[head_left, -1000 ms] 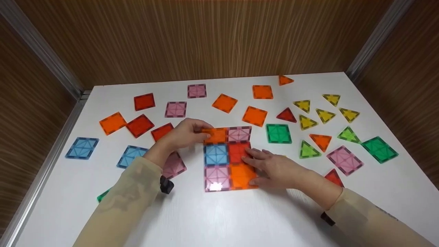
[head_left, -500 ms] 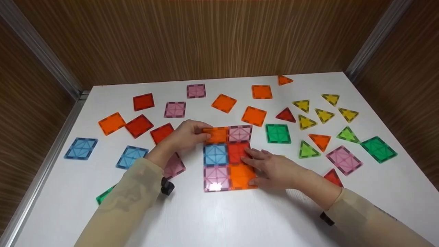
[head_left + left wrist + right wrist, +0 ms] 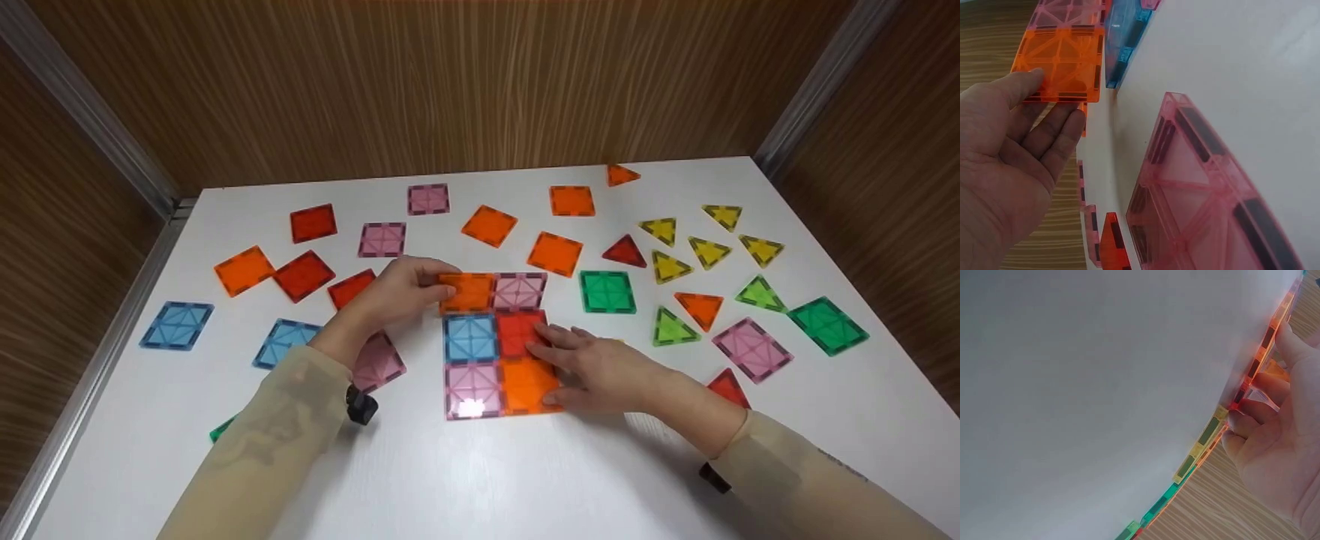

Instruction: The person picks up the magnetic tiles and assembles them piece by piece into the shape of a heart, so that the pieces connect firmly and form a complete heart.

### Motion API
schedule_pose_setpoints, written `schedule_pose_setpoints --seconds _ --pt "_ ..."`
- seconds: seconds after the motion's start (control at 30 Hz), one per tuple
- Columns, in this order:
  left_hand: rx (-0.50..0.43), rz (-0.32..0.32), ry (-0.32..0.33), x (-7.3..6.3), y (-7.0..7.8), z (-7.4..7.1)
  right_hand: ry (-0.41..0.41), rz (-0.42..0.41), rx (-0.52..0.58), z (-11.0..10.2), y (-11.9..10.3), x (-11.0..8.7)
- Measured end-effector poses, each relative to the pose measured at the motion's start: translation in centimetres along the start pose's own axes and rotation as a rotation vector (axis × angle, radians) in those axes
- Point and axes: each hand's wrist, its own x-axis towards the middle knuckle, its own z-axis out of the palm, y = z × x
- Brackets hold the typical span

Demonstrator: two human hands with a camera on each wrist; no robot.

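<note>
In the head view, translucent square magnetic tiles form a block two wide and three deep. My left hand (image 3: 401, 294) pinches the far-left orange square tile (image 3: 472, 294) between thumb and fingers. In the left wrist view, that orange tile (image 3: 1061, 64) and the pink tile (image 3: 1069, 12) beside it tilt up from the flat blue tile (image 3: 1126, 39). My right hand (image 3: 611, 373) rests with spread fingers at the right edge of the red tile (image 3: 516, 334) and the near orange tile (image 3: 525, 384). A pink tile (image 3: 472, 382) fills the near-left corner.
Loose square tiles lie left and behind, including a pink tile (image 3: 381, 364), a blue tile (image 3: 177, 325) and an orange tile (image 3: 555, 253). To the right are a green square (image 3: 607, 292) and several triangles, such as a yellow one (image 3: 709, 253). Wood-patterned panels (image 3: 480, 82) surround the white table.
My left hand has shifted slightly left and away, carrying the far orange and pink tiles with it. My right hand stays in place on the near tiles.
</note>
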Motion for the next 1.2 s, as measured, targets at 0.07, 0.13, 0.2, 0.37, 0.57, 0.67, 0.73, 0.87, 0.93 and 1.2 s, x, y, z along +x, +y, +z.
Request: schedule_pose_setpoints --seconds 0.07,0.13,0.2,0.37,0.57,0.67,0.73,0.87,0.93,1.2 --pt "-0.008 0.029 0.007 0.1 0.2 -0.1 0.0 0.003 0.001 0.0 0.0 0.0" --pt "-0.01 0.054 0.01 0.2 0.4 -0.2 -0.002 0.006 0.005 0.1 0.0 0.1" --pt "0.0 0.074 0.009 0.2 0.4 -0.2 0.002 0.003 0.006 0.1 0.0 0.1" --pt "0.046 0.089 0.007 0.2 -0.2 0.3 0.009 -0.004 0.0 0.1 -0.1 0.1" --pt "0.079 0.108 0.002 0.3 -0.5 0.8 0.002 -0.001 0.011 0.1 0.0 0.1" --pt "0.078 0.093 -0.005 0.2 -0.5 0.8 -0.001 0.001 0.018 0.0 0.0 0.1" --pt "0.073 0.08 -0.011 0.2 -0.5 0.8 -0.003 -0.001 0.019 -0.1 0.0 0.0" --pt "0.056 0.072 -0.001 0.2 -0.7 0.8 -0.001 -0.01 0.013 -0.1 0.0 0.0" --pt "0.046 0.078 0.007 0.2 -0.7 0.8 0.001 -0.01 0.006 -0.1 0.0 0.0" --pt "0.048 0.071 0.048 0.4 -0.8 1.2 0.006 -0.001 0.005 0.1 0.0 0.1"
